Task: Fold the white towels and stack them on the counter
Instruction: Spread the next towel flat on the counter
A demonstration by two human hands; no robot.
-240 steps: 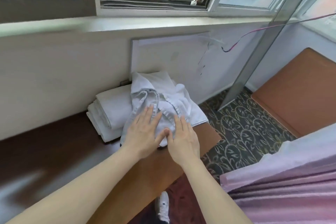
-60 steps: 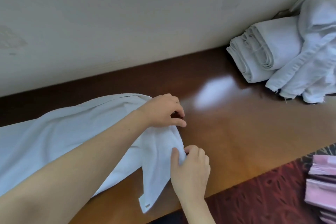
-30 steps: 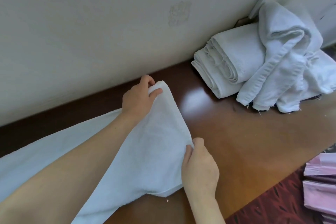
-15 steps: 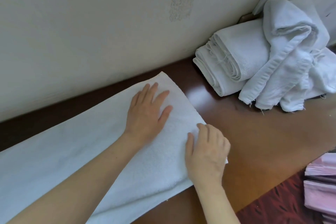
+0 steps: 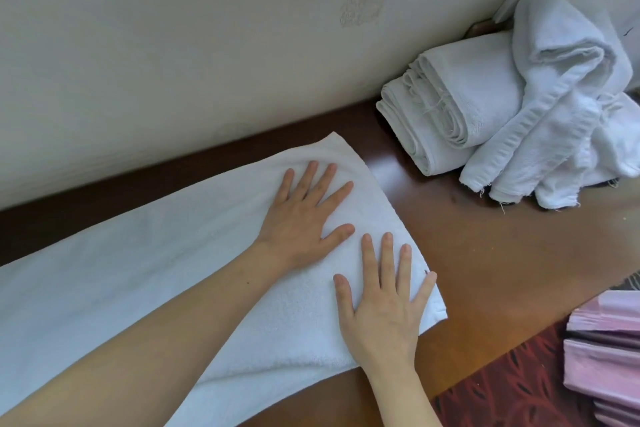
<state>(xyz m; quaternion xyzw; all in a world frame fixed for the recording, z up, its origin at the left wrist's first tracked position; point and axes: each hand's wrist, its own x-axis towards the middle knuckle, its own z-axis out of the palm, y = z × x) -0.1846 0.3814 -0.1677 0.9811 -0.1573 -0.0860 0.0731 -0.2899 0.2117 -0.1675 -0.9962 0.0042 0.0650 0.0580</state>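
A long white towel (image 5: 145, 274) lies flat along the dark wooden counter (image 5: 491, 253), folded lengthwise and running off the left edge of view. My left hand (image 5: 304, 215) presses flat on it near its right end, fingers spread. My right hand (image 5: 381, 302) lies flat beside it on the towel's near right corner, fingers straight. At the back right, folded white towels (image 5: 460, 104) are stacked against the wall, with a crumpled white towel (image 5: 561, 107) draped over them.
A pale wall (image 5: 173, 45) runs right behind the counter. Pink fabric (image 5: 609, 360) sits at the lower right beyond the counter's front edge, above dark red patterned carpet (image 5: 512, 388). Bare wood shows between the flat towel and the stack.
The towel's right end, held up by both hands a second ago, now lies flat. Both hands have opened and press on it; my right hand's fingers have straightened in the last half second.
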